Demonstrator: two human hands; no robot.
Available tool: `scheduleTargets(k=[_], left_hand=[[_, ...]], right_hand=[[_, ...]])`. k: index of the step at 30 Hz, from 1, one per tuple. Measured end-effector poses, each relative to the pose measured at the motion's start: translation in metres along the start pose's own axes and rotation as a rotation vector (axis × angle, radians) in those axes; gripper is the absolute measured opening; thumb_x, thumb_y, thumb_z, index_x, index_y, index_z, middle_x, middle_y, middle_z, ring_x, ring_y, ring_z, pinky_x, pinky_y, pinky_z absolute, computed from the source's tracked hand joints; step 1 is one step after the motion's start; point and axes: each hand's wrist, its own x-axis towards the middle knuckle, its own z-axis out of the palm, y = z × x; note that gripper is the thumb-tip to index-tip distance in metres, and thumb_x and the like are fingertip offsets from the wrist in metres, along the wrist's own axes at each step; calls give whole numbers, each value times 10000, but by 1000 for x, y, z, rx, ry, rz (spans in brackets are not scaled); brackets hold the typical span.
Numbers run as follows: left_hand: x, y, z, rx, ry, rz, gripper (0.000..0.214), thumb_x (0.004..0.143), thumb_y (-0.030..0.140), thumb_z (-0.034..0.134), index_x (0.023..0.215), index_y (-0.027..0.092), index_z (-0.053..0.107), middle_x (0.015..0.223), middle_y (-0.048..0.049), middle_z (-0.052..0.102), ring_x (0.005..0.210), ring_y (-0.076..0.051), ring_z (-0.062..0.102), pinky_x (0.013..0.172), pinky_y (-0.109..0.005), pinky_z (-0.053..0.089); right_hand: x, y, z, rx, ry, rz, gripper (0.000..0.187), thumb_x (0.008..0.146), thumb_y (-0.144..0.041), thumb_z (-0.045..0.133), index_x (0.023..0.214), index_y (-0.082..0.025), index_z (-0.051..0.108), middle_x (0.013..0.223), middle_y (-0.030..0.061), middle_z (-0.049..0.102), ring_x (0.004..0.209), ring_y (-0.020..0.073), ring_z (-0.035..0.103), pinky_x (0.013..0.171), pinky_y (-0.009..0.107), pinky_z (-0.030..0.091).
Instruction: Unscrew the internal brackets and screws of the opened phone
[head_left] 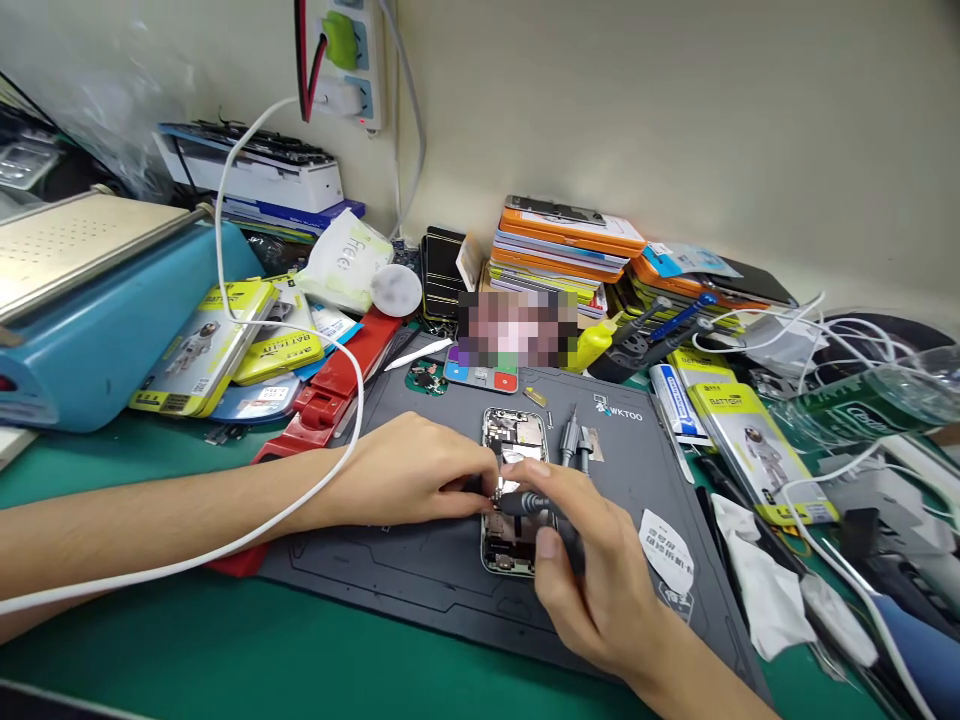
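Right hand (600,560) grips screwdriver (525,503); left hand (416,470) pinched at phone (513,532) left edge, mat (420,555) around.

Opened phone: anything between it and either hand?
Left hand: nothing visible; it is right at the left edge of the opened phone. Right hand: only the dark ribbed tool it holds over the phone. The white cable crosses the left forearm, not that gap.

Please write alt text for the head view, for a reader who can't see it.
A person's right hand holds a dark screwdriver-like tool over an opened phone on a dark grey mat, while the left hand has its fingertips at the phone's left edge. Yellow-edged battery packages and a blue machine are nearby.
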Motion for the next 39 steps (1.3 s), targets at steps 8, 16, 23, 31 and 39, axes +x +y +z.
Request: scheduleTargets(k=[8, 16, 23, 31, 39], left_hand=[[0, 2, -4, -59, -46, -20, 56, 1053, 257, 678, 1084, 243, 721, 1044, 23, 820, 918, -170, 779, 745, -234, 462], [0, 3, -4, -54, -22, -17, 56, 1055, 221, 663, 1074, 229, 715, 1055, 21, 820, 904, -167, 775, 738, -237, 443], [-3, 5, -4, -54, 39, -61, 122, 1084, 262, 614, 1107, 239, 732, 1067, 20, 816, 908, -172, 765, 742, -252, 438], [-3, 7, -3, 22, 62, -138, 180, 1066, 256, 529, 942, 221, 655, 849, 21, 770, 702, -159, 693, 623, -278, 352], [0, 8, -2, 131, 18, -148, 214, 1032, 269, 510, 838, 212, 578, 709, 3, 656, 616, -162, 620, 583, -305, 261]], right_hand=[[-5, 0, 8, 167, 128, 244, 727, 1032, -20, 586, 1663, -289, 344, 1185, 75, 747, 998, 173, 788, 791, 283, 703], [-2, -3, 6, 325, 157, 373, 692, 1070, -54, 548, 1665, -326, 322, 1193, 72, 709, 875, 165, 798, 752, 324, 734], [-3, -1, 6, 287, 224, 391, 707, 1083, -100, 549, 1683, -358, 278, 1181, 73, 675, 911, 184, 770, 709, 328, 738], [-5, 2, 10, 221, 152, 382, 685, 1097, -115, 540, 1683, -347, 271, 1153, 62, 682, 880, 175, 756, 720, 328, 719], [-2, 2, 10, 182, 140, 369, 659, 1095, -114, 544, 1667, -320, 290, 1210, 91, 689, 962, 186, 759, 781, 343, 717]])
